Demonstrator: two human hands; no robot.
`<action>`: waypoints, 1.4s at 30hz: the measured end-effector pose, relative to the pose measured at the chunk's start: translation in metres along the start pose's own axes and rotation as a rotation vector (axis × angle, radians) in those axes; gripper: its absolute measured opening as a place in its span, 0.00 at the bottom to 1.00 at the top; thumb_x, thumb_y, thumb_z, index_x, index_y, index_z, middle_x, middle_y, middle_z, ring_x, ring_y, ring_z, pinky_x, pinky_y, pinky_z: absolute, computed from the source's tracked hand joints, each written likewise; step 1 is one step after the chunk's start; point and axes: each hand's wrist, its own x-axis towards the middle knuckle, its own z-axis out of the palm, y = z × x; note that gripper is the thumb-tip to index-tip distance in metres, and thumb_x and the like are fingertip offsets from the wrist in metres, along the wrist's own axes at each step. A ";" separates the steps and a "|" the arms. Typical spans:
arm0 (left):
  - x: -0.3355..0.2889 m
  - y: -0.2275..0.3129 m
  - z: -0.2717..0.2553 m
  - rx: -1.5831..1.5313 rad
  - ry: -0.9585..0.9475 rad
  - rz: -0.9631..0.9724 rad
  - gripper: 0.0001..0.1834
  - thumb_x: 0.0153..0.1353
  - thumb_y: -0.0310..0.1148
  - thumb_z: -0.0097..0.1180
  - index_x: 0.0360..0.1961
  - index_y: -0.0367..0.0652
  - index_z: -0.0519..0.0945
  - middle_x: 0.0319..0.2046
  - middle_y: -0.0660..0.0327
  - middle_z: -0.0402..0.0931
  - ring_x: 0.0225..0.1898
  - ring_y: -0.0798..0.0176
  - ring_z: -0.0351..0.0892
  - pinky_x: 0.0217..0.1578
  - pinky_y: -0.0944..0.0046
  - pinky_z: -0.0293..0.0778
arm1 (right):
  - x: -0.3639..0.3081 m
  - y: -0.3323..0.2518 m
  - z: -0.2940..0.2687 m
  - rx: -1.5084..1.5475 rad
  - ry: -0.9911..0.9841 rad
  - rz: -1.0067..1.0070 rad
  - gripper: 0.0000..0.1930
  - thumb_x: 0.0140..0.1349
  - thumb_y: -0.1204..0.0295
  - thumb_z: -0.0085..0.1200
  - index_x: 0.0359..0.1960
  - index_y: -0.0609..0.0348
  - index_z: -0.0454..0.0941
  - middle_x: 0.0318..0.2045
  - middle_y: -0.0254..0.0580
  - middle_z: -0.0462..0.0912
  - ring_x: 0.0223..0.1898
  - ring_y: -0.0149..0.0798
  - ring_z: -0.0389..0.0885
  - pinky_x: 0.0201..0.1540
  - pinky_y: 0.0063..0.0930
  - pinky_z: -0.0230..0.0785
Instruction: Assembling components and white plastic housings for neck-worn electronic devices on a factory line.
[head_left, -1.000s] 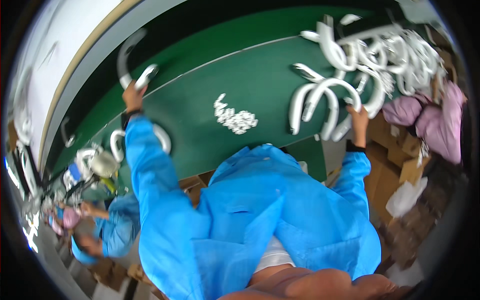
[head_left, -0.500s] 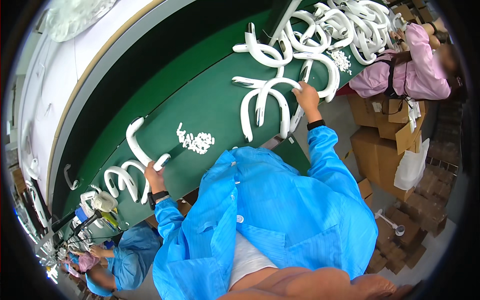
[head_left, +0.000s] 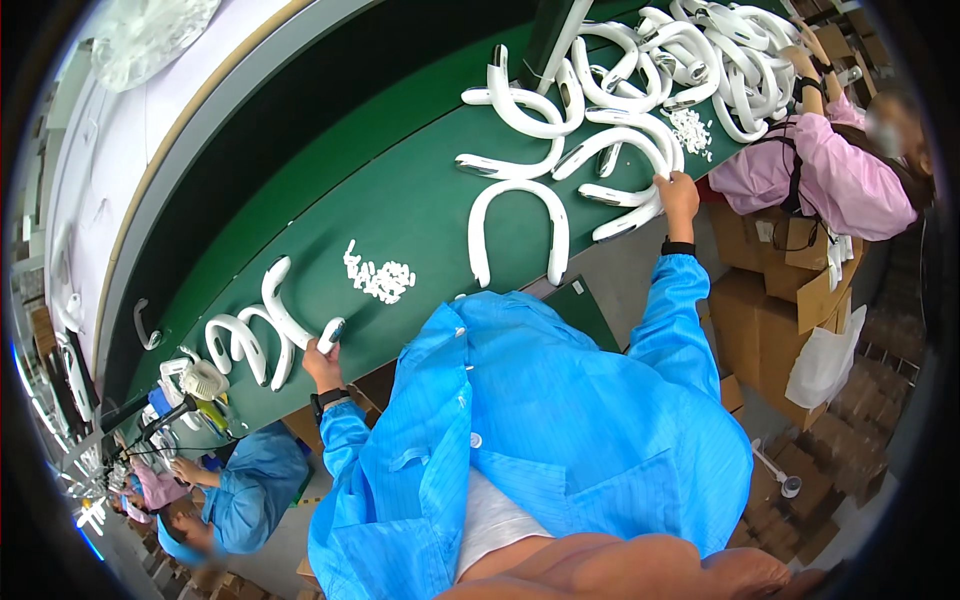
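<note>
My left hand (head_left: 323, 364) is closed round the bend of a white U-shaped plastic piece (head_left: 285, 318), which has a dark strip at one tip. Beside it, to the left, lie several similar white curved pieces (head_left: 237, 340). Farther right, my right hand (head_left: 678, 198) grips another white U-shaped piece (head_left: 640, 133) by its curve, at the near edge of the table among overlapping ones. A single U-shaped piece (head_left: 518, 187) lies between my hands, its ends toward me. To the left of that is a small pile of white parts (head_left: 383, 280).
The green table (head_left: 420, 210) curves across the view. A large heap of white U-shaped pieces (head_left: 745, 65) and a second small-part pile (head_left: 690, 132) lie far right, beside a person in pink (head_left: 830, 165). A person in blue (head_left: 245, 490) sits left. Cardboard boxes (head_left: 760, 320) stand right.
My right hand has moved right with a U-shaped piece, leaving one lying alone mid-table. My left hand and its piece have shifted slightly toward me and to the right.
</note>
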 end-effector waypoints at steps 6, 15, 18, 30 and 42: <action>-0.012 -0.006 0.013 -0.065 0.021 0.000 0.13 0.55 0.29 0.53 0.38 0.30 0.72 0.33 0.51 0.76 0.31 0.53 0.80 0.28 0.58 0.81 | 0.016 0.022 0.025 0.117 0.070 0.102 0.24 0.47 0.54 0.61 0.39 0.60 0.79 0.36 0.50 0.82 0.39 0.51 0.80 0.41 0.41 0.70; -0.017 -0.010 0.033 -0.003 0.014 -0.029 0.14 0.59 0.32 0.50 0.42 0.33 0.70 0.37 0.50 0.74 0.37 0.54 0.77 0.38 0.57 0.79 | 0.007 0.011 0.024 0.185 -0.007 -0.036 0.30 0.47 0.51 0.61 0.47 0.60 0.76 0.39 0.49 0.82 0.42 0.47 0.80 0.44 0.38 0.70; -0.001 -0.015 0.027 -0.070 0.002 -0.033 0.13 0.60 0.32 0.49 0.41 0.34 0.71 0.36 0.52 0.74 0.35 0.55 0.77 0.38 0.58 0.79 | 0.004 0.012 0.027 0.110 -0.042 -0.050 0.30 0.48 0.50 0.60 0.48 0.57 0.76 0.41 0.49 0.81 0.44 0.49 0.79 0.45 0.39 0.70; 0.005 -0.010 0.009 -0.156 -0.096 0.015 0.12 0.58 0.32 0.52 0.40 0.34 0.73 0.39 0.53 0.76 0.38 0.54 0.80 0.32 0.56 0.82 | -0.010 0.012 0.039 -0.068 0.088 -0.129 0.36 0.46 0.39 0.56 0.50 0.53 0.76 0.41 0.54 0.81 0.44 0.55 0.79 0.45 0.45 0.70; -0.078 0.064 0.127 -0.351 -0.588 0.182 0.27 0.52 0.24 0.48 0.55 0.43 0.61 0.37 0.50 0.74 0.31 0.54 0.78 0.31 0.56 0.79 | -0.138 -0.240 0.061 0.564 -0.345 -1.029 0.11 0.54 0.74 0.56 0.40 0.59 0.78 0.32 0.47 0.82 0.31 0.45 0.81 0.34 0.36 0.72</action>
